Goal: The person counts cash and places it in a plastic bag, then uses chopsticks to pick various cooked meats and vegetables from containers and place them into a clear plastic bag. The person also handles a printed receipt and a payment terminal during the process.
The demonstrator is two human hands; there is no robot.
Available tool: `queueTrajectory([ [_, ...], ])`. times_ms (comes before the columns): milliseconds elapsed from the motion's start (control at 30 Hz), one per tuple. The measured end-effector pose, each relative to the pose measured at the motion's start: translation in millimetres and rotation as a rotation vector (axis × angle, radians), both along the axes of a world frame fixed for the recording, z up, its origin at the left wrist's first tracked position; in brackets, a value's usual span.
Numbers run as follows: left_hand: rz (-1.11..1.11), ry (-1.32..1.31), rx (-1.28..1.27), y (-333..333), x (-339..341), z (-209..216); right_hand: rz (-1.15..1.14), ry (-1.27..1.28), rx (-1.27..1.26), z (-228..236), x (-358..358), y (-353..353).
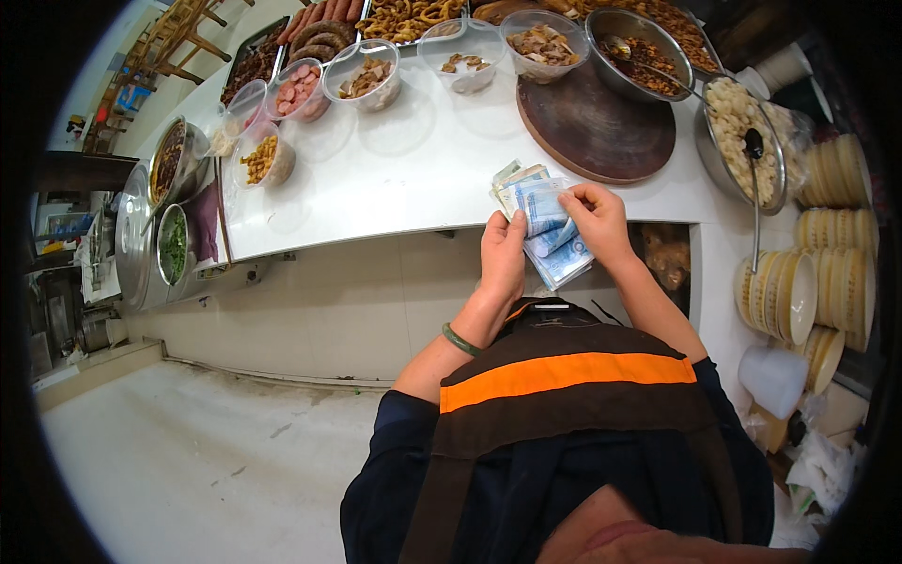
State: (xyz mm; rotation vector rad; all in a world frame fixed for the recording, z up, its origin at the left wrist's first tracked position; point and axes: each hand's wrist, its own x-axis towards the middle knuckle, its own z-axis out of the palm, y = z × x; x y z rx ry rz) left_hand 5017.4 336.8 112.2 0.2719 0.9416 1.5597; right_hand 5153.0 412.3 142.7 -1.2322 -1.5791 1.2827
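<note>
Fanned wad of thin paper banknotes, mostly blue with some yellowish-green ones at the top left (545, 209), sat between both hands, in front of the person and in line with the near edge of the glossy white tabletop (395, 183); looked held up, not laid down, though the exact height couldn't be told.

Left hand (504, 254), above a dark green bangle (460, 339), was closed on the wad's left edge, thumb on top, other fingers mostly hidden. Right hand (599, 224) was narrow, thumb and forefinger pinching the blue paper near its upper right edge; how many sheets were in that pinch couldn't be told.

Handling, judged by look: very light, soft, floppy. Blue sheets bowed and folded over mid-wad, so little stiffness. Faces probably slid on each other, so a loose grip would likely let the fan splay or drop a sheet. Not brittle, but a hard tug at one corner could crease or tear it. Best hold: firm thumb-over-fingers clamp on the left edge across all layers, plus a light fingertip pinch on a single sheet's free edge or corner. Lower blue ends hung unsupported; avoid gripping there alone.

Round dark brown wooden board (601, 132) lay just beyond, apart from the notes.
</note>
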Motion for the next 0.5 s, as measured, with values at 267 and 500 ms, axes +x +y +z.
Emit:
queueTrajectory([
  [267, 0.048, -0.007, -0.012, 6, -3, -6, -0.006, -0.003, 0.047, 12, 0, -9],
  [500, 0.017, 0.073, 0.000, 4, -7, -1, 0.024, 0.021, -0.132, 17, -3, -1],
])
